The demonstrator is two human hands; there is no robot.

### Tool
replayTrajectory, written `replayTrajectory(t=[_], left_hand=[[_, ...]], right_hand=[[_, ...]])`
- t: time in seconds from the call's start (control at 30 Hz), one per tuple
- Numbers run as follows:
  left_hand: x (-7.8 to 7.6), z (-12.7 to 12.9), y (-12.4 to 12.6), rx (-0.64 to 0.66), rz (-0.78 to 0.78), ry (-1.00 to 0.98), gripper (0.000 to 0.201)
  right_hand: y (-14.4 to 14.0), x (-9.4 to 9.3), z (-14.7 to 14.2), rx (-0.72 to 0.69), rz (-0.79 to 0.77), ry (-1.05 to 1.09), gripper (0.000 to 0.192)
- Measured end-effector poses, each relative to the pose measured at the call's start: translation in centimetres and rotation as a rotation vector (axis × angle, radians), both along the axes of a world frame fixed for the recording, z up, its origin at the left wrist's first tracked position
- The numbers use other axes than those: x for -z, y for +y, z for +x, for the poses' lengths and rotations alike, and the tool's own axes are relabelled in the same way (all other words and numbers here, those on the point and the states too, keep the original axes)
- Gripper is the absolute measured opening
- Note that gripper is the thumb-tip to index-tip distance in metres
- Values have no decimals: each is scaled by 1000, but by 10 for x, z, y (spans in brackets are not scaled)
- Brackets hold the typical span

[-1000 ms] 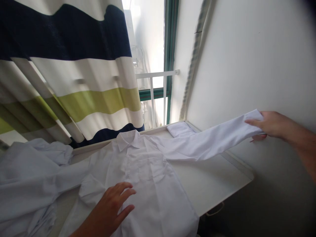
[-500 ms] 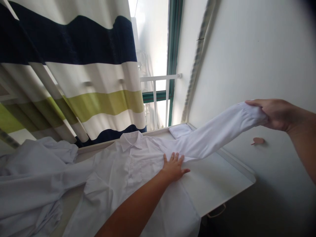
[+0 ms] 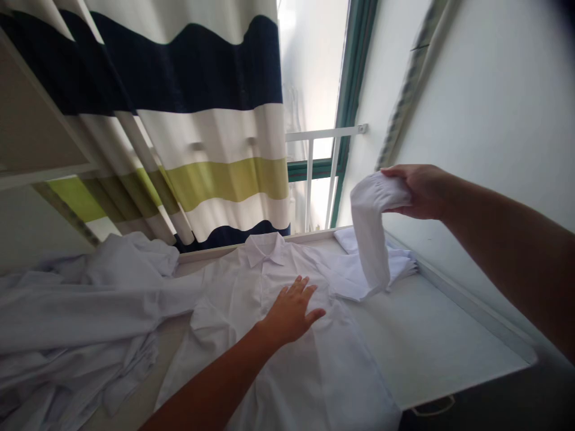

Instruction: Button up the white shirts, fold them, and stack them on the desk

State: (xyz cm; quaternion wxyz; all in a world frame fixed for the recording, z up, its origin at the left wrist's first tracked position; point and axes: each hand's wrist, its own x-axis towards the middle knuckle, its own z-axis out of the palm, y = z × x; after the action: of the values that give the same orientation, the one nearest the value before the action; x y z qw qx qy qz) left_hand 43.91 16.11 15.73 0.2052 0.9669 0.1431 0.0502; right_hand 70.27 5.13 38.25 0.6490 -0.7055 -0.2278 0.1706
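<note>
A white collared shirt [image 3: 287, 371] lies front up on the white table, its collar toward the window. My right hand [image 3: 424, 190] grips the cuff end of one sleeve and holds it up above the table. From there the sleeve [image 3: 369, 239] bends and hangs down to the shirt's shoulder. My left hand [image 3: 294, 308] is over the chest of the shirt with its fingers spread; whether the palm presses on the cloth is hard to tell. The other sleeve reaches left toward a heap of white clothes.
That heap of white clothes [image 3: 90, 311] covers the left side. Folded white cloth [image 3: 402, 263] lies at the back right of the table [image 3: 449, 347], by its raised edge. Behind are a striped curtain [image 3: 215, 137], a window and a white rail [image 3: 326, 134]. A wall stands right.
My right hand has brought the cuff leftward, so the sleeve, stretched out before, now bends and hangs. My left hand has shifted toward the shirt's middle. The camera view has turned left.
</note>
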Motion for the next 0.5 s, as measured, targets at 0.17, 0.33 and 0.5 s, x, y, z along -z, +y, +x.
replayTrajectory(t=[0.17,0.33,0.5], left_hand=[[-3,-106,42,-268,-188,-229,37],[9,-191,78,-618,-360,-442,35],[22,-233,105,-797,-332,-539,38]], right_hand=[[105,42,-74,-337,-33,123,18],[197,124,-172,-550,-200,-33,22],[220,175,-245,-772,-214,-276,48]])
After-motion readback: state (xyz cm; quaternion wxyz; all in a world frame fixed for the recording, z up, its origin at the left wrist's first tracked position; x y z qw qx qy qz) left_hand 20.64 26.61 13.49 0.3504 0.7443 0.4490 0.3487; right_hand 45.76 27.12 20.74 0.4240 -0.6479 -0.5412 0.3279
